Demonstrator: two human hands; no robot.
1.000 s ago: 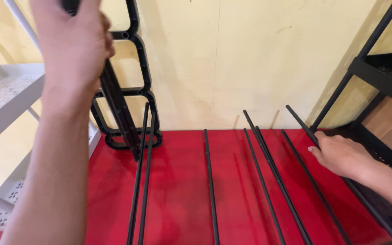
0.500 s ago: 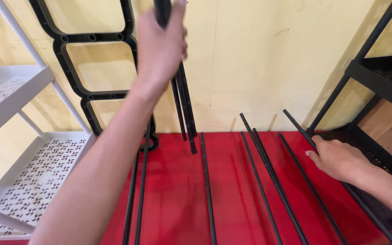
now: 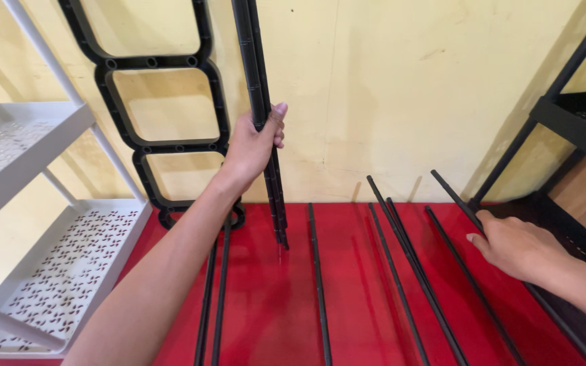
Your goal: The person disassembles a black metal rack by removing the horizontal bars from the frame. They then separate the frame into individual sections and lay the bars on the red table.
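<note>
Red matting covers the floor below a yellow wall, between a white perforated shelf unit and a black rack. Black rods lie spread across it. Her left hand clenches a bundle of black poles upright, lower ends just above the mat. Her right hand rests flat, unclenched, over a rod by the rack.

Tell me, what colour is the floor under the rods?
Red floor, seen in the head view.
</note>
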